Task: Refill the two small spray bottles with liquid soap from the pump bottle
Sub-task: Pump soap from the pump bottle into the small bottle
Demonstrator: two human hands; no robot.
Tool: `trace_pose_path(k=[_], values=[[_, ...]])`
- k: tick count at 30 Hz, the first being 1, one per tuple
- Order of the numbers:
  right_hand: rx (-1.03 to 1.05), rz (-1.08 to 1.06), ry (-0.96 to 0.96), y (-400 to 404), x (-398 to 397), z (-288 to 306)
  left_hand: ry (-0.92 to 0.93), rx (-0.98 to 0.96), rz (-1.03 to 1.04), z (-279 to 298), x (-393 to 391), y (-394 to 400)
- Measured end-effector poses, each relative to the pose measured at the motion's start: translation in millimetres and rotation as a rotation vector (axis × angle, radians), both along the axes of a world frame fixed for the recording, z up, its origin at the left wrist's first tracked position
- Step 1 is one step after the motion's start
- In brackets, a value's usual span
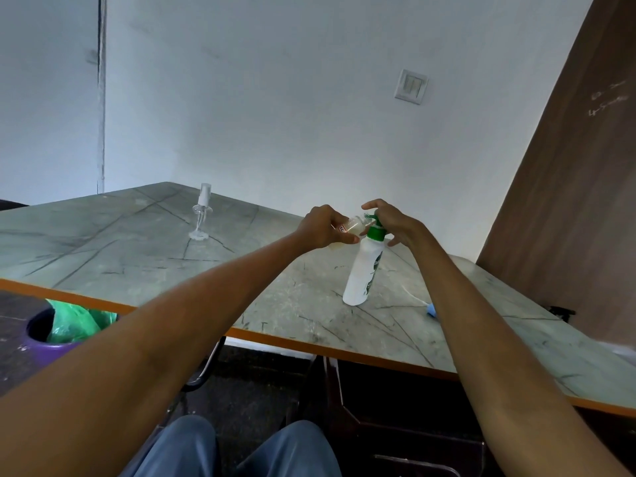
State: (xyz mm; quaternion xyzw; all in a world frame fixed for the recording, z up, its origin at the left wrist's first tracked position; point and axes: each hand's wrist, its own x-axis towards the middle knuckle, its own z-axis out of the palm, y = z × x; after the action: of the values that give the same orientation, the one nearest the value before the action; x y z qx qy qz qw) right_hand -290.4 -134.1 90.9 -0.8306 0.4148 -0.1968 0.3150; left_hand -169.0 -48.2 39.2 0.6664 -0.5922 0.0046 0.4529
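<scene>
- The marble-patterned table (144,270) with an orange edge carried everything.
- The white pump bottle (363,275) with a green pump head stood on it, right of centre.
- The right hand (395,223) rested over the pump head, fingers loosely bent on it.
- The left hand (323,227) gripped a small spray bottle (354,226), tilted with its open mouth at the pump nozzle.
- A second clear spray bottle (202,215) stood capped, well apart to the left.
</scene>
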Motion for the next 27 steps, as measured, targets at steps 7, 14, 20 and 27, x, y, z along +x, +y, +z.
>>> trace_pose_path(k=[7,14,20,27], values=[[-0.016,-0.008,0.008,-1.8,0.7,7.0,0.024,-0.012,-0.014,4.3,-0.2,-0.2],[0.01,-0.008,0.045,-6.3,3.3,0.6,0.013,-0.005,-0.004,-2.6,-0.6,-1.3],[0.036,-0.019,0.03,-4.9,-0.4,6.8,0.029,-0.026,-0.009,2.3,-3.3,0.1],[0.007,-0.03,0.02,2.5,2.3,9.7,0.035,-0.011,0.011,0.0,-3.4,0.5]])
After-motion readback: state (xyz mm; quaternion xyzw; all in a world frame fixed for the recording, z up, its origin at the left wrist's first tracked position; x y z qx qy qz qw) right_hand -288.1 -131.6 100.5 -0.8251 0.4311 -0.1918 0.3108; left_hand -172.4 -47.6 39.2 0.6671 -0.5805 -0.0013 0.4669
